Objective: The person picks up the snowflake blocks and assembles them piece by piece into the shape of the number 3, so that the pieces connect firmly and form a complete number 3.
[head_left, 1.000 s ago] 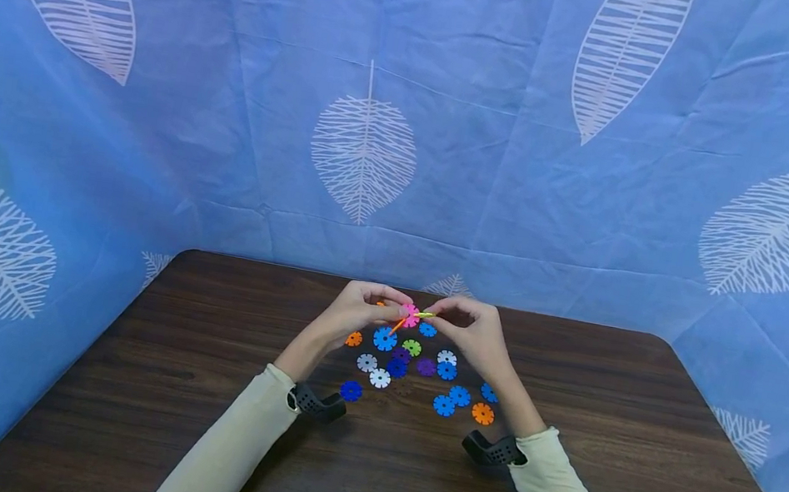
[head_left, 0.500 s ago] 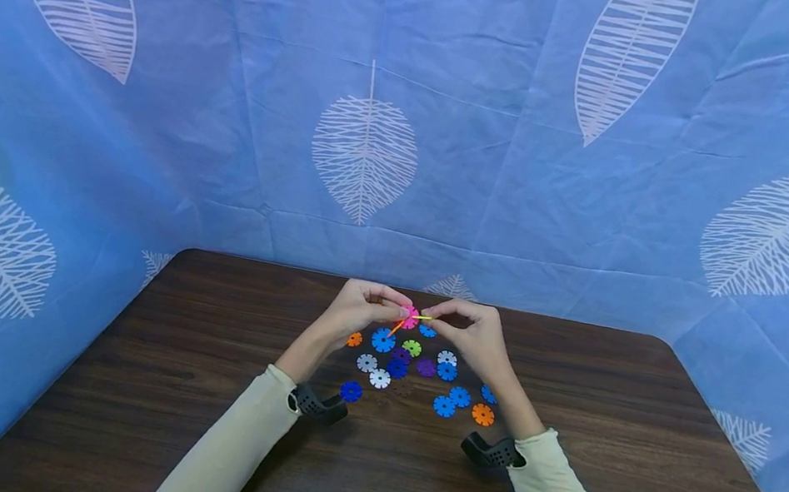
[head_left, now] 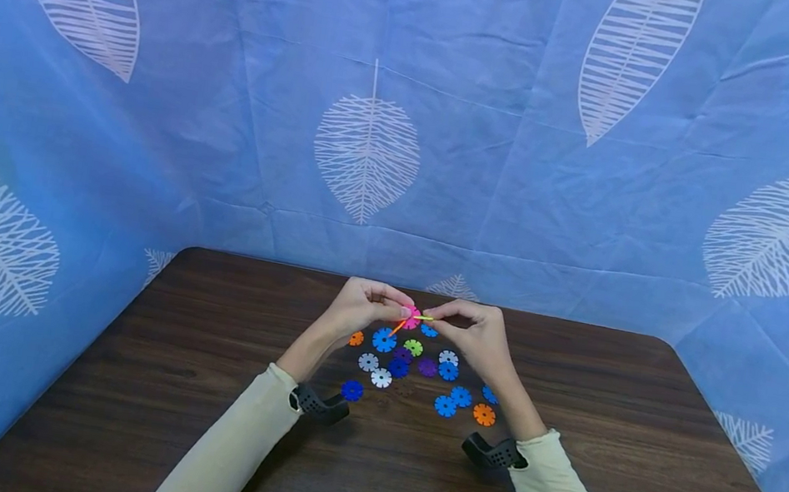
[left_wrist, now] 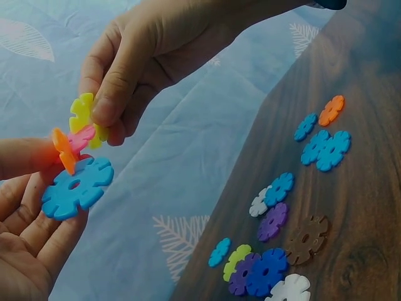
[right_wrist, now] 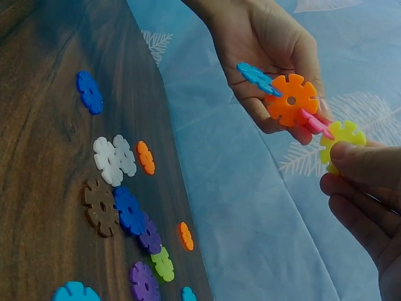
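Note:
Above the table's far side, my left hand (head_left: 364,314) pinches a small chain of notched plastic building discs. The chain joins a blue disc (left_wrist: 78,188), an orange disc (right_wrist: 292,100) and a pink disc (head_left: 412,318), set at angles to one another. A yellow disc (right_wrist: 344,139) is gripped between the thumb and fingers of my right hand (head_left: 478,342). Its edge meets the pink disc's edge; how deep the slots sit in each other cannot be told. In the left wrist view the blue disc hangs lowest, over the left fingers.
Loose discs lie on the dark wooden table (head_left: 188,419) below the hands: white (head_left: 381,378), purple (head_left: 427,367), brown (right_wrist: 100,208), green (head_left: 414,348), several blue ones (head_left: 445,406), and orange (head_left: 484,414). A blue leaf-patterned cloth (head_left: 452,162) hangs behind the table.
The yellow disc has turned slightly to lie more level against the pink disc. Both hands stay nearly in place; the loose discs lie as before.

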The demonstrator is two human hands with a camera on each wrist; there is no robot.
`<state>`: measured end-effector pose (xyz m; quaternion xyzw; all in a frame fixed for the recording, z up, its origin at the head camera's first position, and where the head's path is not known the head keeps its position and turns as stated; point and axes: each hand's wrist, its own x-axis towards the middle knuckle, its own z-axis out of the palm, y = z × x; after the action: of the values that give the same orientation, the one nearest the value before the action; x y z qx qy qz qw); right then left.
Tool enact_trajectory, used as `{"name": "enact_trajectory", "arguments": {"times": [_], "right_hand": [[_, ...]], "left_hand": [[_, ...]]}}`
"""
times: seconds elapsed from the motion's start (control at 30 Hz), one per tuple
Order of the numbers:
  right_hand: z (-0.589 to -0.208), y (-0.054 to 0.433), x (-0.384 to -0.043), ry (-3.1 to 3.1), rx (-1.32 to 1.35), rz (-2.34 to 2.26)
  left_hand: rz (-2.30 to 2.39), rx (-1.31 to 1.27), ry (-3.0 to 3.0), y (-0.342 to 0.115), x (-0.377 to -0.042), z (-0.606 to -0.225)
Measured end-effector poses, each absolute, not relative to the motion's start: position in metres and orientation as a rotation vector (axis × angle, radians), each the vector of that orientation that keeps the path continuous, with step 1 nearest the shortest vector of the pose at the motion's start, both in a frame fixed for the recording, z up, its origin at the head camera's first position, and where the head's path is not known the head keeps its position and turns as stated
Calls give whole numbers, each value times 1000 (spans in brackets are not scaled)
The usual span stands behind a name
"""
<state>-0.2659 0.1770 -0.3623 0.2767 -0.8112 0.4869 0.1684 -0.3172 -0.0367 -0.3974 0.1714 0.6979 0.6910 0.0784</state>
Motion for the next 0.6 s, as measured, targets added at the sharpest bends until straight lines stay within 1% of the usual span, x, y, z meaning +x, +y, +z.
{"name": "enact_trajectory", "arguments": {"times": [0.23,0.47,0.6], "right_hand": [[-364,174,-265,-2269,811,1364],[-388,182,-287,-2249,802,1376],[-390,183,-287,-2218,811,1391]], "left_hand": [[2058,540,2108,-38,-317,-398],[2076,548,2084,-38,-316,-397],[2077,561,2094,-37,-316,-397]]}}
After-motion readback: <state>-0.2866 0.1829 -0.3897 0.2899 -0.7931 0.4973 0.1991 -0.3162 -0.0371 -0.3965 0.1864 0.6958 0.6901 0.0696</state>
